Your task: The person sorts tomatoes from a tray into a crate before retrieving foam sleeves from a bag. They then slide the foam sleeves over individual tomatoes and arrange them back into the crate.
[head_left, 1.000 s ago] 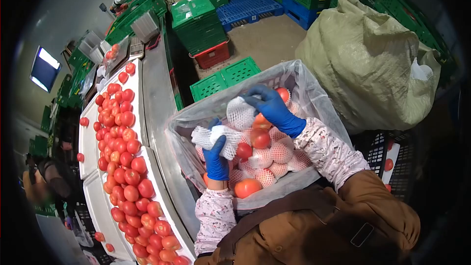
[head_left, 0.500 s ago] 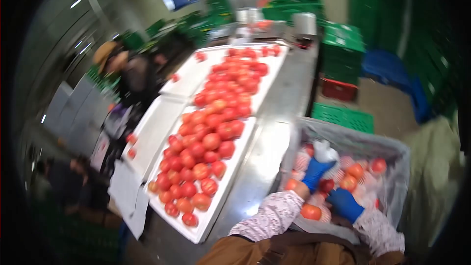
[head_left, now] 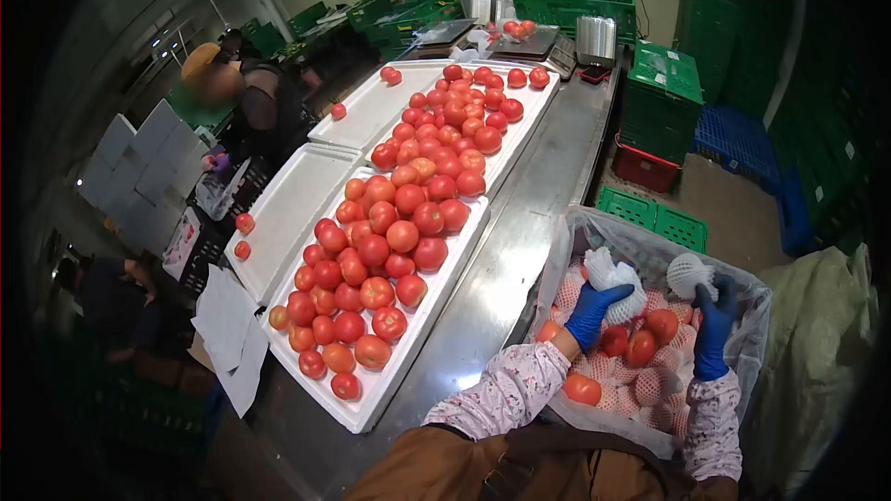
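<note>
My left hand [head_left: 592, 313], in a blue glove, is closed on a bunch of white foam nets [head_left: 614, 280] above the lined crate [head_left: 763, 315]. My right hand [head_left: 715, 327], gloved too, grips another white foam net [head_left: 689, 274] at the crate's right side; whether anything is inside that net I cannot tell. Beneath both hands lie tomatoes in pinkish foam nets [head_left: 654, 385] and several bare tomatoes [head_left: 640, 349]. Left of the crate, many loose tomatoes [head_left: 373, 250] fill white trays [head_left: 379, 413] on the metal table.
The metal table [head_left: 501, 292] runs between trays and crate. Scales [head_left: 560, 56] stand at its far end. Green crates [head_left: 661, 97] are stacked beyond, over a red one [head_left: 644, 167]. A co-worker [head_left: 264, 102] stands left of the trays; another person bends at the far back.
My right hand has risen from among the tomatoes to the crate's right side and now holds a white net. My left hand still holds its nets. The view has shifted slightly.
</note>
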A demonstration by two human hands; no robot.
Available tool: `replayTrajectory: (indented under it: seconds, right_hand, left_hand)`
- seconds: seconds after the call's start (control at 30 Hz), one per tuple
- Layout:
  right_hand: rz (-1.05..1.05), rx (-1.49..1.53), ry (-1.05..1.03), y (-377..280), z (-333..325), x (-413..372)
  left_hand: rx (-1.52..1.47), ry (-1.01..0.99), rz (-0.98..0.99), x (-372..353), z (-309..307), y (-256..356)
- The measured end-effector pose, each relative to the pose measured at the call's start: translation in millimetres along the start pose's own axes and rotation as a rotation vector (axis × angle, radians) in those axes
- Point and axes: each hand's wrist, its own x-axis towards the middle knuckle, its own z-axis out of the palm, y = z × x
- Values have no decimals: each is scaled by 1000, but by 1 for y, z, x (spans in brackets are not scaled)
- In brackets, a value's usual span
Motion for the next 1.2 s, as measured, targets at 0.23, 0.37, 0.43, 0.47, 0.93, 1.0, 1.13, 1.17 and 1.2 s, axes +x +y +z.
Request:
replayTrajectory:
  seconds: [0.23, 0.37, 0.43, 0.47, 0.93, 1.0, 1.13, 1.17, 1.2]
  right_hand:
    - [-36, -200, -563, -1, 12, -33]
    - [-120, -1100, -640, 21, -68, -53]
    - [374, -745, -749, 27, -82, -78]
    - [391, -750, -723, 28, -80, -83]
    - [-231, -444, -366, 2, -4, -28]
    - [-141, -290, -537, -6, -1, -28]
    - [-7, -1149, -305, 35, -70, -14]
    - [-7, -1214, -505, 76, -102, -18]
    - [20, -1187, -425, 84, -101, -33]
  left_hand:
    - [50, -333, -166, -14, 11, -11]
    - [-125, -100, -229, -3, 5, -6]
    - [-46, -92, -98, -5, 9, -10]
    - [-61, -59, -118, -3, 10, -13]
    - [422, -448, -104, -17, 17, -20]
    - [314, -333, -132, -11, 8, -16]
    - [-99, 0, -83, -5, 13, 4]
    - [-107, 34, -55, -2, 10, 3]
    - [-116, 33, -53, -1, 12, 3]
